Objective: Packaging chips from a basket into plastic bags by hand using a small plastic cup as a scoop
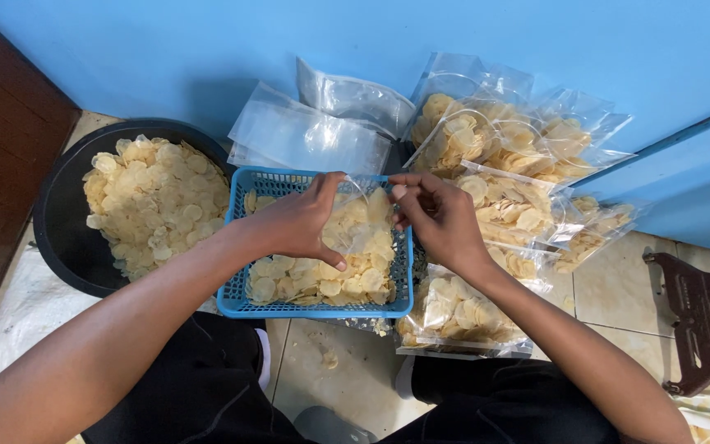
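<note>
black-clad knees at 6 o'clock frame a patch of tiled floor (347, 370) flecked with crumbs, the person seated low so both forearms reach forward; left hand (301, 222) and right hand (437, 218) meet at centre over a blue plastic basket (236, 304) of pale round crackers; each hand is nearly closed, thumb and fingertips pinching the top edge of a clear plastic bag (363, 226), apparently held taut between them; the bag hangs over the basket, already partly filled with crackers, so any spill would fall back among the loose ones; black basin (59, 238) at 9 o'clock, heaped with more crackers, sits within easy reach of the left arm; filled bags (503, 156) are piled from 1 to 4 o'clock on the right-hand side, against the blue wall (207, 49); empty bags (314, 131) lie stacked at 12 o'clock, just behind the basket; dark wooden stool (700, 312) at 4 o'clock, apart from the work.
</note>
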